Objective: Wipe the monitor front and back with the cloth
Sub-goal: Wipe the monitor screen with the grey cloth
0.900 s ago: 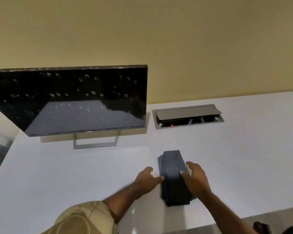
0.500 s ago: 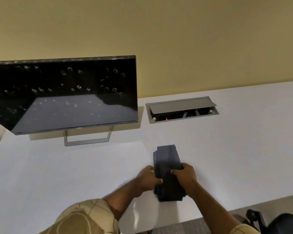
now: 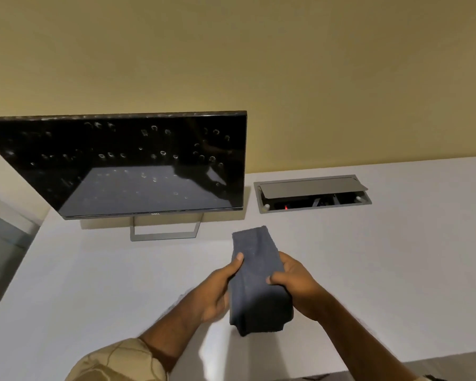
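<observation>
Both forearms reaching forward from the lower edge, converging at centre. Left hand (image 3: 217, 291) curled, thumb extended up along the folded cloth (image 3: 259, 281), gripping its left side. Right hand (image 3: 296, 284) curled round the right side, fingers pinching inward, wrist bent.

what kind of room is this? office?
Probably an office or meeting room. A Dell monitor stands on a long white desk against a plain yellow wall, and a flip-lid cable box is recessed into the desktop, a fitting typical of workplace furniture.
</observation>
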{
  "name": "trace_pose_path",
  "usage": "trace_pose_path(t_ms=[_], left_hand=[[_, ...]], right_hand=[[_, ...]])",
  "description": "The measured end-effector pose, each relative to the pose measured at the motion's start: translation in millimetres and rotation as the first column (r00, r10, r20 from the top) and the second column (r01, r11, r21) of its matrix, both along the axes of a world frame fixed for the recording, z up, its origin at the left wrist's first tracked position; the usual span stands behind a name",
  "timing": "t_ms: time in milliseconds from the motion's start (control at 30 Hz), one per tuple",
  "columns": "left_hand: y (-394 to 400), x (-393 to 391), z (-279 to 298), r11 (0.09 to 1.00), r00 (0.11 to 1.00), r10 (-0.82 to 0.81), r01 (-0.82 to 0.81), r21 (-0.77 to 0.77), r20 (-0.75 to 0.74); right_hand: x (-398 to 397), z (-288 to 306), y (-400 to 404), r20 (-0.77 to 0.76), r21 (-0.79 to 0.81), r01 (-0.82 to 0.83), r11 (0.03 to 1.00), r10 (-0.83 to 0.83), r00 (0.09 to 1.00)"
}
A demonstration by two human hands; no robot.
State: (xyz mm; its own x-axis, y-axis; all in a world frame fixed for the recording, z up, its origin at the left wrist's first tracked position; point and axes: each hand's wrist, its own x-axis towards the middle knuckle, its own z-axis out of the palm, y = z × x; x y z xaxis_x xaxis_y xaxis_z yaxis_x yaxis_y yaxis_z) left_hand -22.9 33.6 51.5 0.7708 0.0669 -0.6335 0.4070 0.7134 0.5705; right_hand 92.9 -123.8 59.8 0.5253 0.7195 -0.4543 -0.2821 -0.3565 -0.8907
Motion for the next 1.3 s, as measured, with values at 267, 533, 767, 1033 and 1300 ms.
trace_pose_path(t_ms=[267,533,767,1033,1300], left_hand=[[29.7,-22.4,25.2,0.876,0.976,0.210,-0.211,0.434,0.049],[69.9,-44.8,55.7,0.680,0.971,0.233,-0.197,0.706,0.046],[110.2,-64.5,91.0,0.528,0.957,0.247,-0.263,0.808,0.150],[157.2,-85.5,135.4,0.527,0.913,0.346,-0.378,0.761,0.214],[201.1,-114.6,174.1,0.778,0.910,0.381,-0.412,0.474,0.165]], right_hand=[[-18.3,21.7,37.8,0.167,0.044,-0.060,0.997,0.052,0.985],[-31.4,34.4,91.0,0.419,0.085,0.065,0.994,-0.095,0.903],[-58.6,70.3,140.9,0.648,0.190,0.096,0.977,-0.198,0.736],[-95.2,102.4,204.5,0.795,0.311,-0.168,0.935,-0.159,0.585],[-120.7,101.9,255.5,0.891,0.241,-0.260,0.935,-0.107,0.441]])
